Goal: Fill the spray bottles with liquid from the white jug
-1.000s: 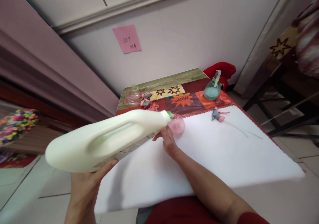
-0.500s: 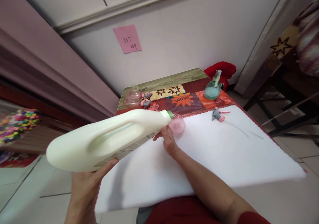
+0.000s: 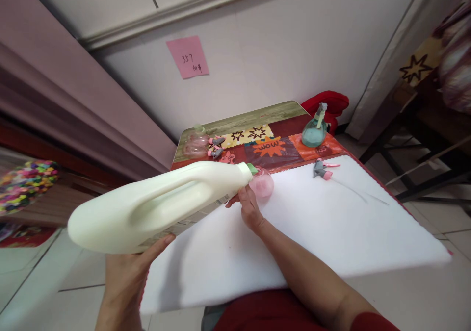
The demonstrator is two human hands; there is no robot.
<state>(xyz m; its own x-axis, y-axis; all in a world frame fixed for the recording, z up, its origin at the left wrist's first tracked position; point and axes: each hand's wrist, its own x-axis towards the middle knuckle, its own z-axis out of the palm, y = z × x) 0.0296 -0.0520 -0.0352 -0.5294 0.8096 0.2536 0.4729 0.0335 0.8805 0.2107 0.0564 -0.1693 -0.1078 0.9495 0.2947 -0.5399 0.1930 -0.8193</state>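
A large pale-green detergent jug [image 3: 158, 203] lies tilted in the air, its green spout [image 3: 251, 168] pointing right. My left hand [image 3: 138, 267] grips its lower body from beneath, thumb along the labelled side. Close to the jug's neck, my right hand [image 3: 251, 208] is closed, its fingertips partly hidden under the jug. The spout rests at the mouth of a round pink spray-bottle body [image 3: 262, 184], which has pink contents and stands without its sprayer. To the right, a grey-and-pink spray head [image 3: 321, 170] with a thin clear tube lies on the white mat [image 3: 294, 238].
A teal spray bottle [image 3: 314, 134] with its head on stands at the back right. Clear pink bottles [image 3: 195, 147] and grey spray heads [image 3: 215, 152] lie at the back left. A pink note [image 3: 187, 57] is on the wall behind. Dark furniture [image 3: 408, 140] stands at right.
Almost nothing differs. The jug and both hands hold the same pose, with the spout still at the pink bottle's mouth.
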